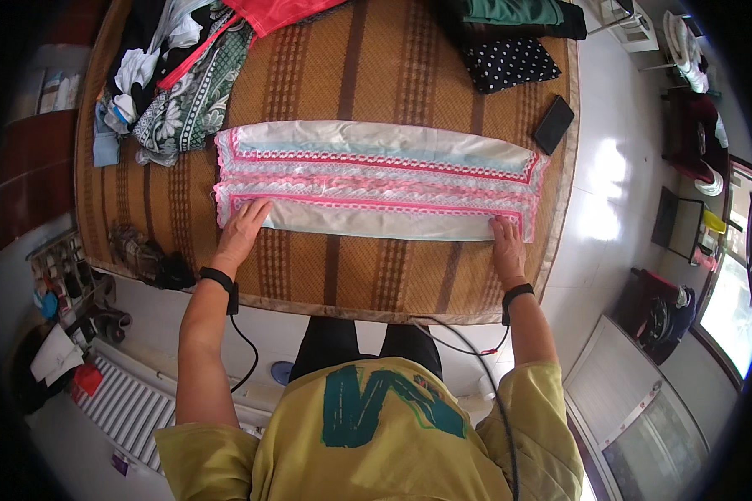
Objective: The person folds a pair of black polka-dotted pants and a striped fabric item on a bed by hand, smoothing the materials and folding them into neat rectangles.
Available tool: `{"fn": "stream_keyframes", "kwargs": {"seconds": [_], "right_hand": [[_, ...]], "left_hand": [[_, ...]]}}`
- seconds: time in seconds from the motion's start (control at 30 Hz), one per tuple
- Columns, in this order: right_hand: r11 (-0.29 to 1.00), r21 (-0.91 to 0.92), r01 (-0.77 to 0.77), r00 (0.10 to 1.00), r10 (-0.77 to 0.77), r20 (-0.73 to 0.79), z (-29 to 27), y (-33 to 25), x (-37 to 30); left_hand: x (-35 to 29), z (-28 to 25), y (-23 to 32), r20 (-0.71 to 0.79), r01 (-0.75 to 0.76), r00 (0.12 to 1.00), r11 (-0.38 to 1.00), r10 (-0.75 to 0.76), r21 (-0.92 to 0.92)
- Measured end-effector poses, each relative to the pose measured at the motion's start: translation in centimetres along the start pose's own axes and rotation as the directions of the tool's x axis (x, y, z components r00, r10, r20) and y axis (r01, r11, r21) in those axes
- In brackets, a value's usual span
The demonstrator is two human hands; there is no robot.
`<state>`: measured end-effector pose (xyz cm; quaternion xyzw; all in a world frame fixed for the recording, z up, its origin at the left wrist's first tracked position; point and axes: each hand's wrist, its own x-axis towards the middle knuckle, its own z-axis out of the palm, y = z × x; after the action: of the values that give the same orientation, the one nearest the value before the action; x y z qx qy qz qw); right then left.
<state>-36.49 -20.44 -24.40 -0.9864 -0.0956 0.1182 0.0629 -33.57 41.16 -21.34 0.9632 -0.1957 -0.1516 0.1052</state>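
A long white cloth with pink and white lace trim (376, 221) lies spread left to right on the woven mat. Its two long sides are folded in, and their lace borders run close together along the middle. My left hand (244, 227) is at the near left corner, its fingers over the lace and closed on the edge. At the near right corner, my right hand (507, 244) has its bent fingertips on the cloth's edge. The undersides of both hands are hidden. Each wrist wears a black band with a cable.
The brown woven mat (309, 96) covers a bed-like surface. Piled clothes (188, 108) lie far left, beside a red cloth (280, 12). Far right are a folded polka-dot cloth (514, 65) and a dark flat phone-like object (553, 125). A dark bundle (171, 270) sits at the near left edge.
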Motion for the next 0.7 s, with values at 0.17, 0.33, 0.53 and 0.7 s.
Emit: {"fn": "stream_keyframes", "kwargs": {"seconds": [0.17,0.33,0.53,0.7], "right_hand": [[0.968,0.239,-0.077,0.997,0.073,0.023,-0.4,1.6,0.5],[0.917,0.349,-0.191,0.921,0.045,0.387,-4.8,3.2,-2.3],[0.753,0.537,-0.380,0.882,0.120,0.455,-8.7,6.1,0.6],[0.793,0.500,-0.348,0.929,0.219,0.299,-4.9,6.4,5.3]], "left_hand": [[-1.0,0.9,-0.3,-0.018,0.051,0.998,0.988,-0.055,-0.149],[-3.8,-1.5,-1.8,0.290,0.279,0.940,0.889,-0.177,-0.362],[-2.6,-4.6,-5.9,0.403,0.541,0.840,0.623,-0.364,-0.565],[1.5,-1.5,-9.2,0.211,0.446,0.885,0.624,-0.416,-0.641]]}}
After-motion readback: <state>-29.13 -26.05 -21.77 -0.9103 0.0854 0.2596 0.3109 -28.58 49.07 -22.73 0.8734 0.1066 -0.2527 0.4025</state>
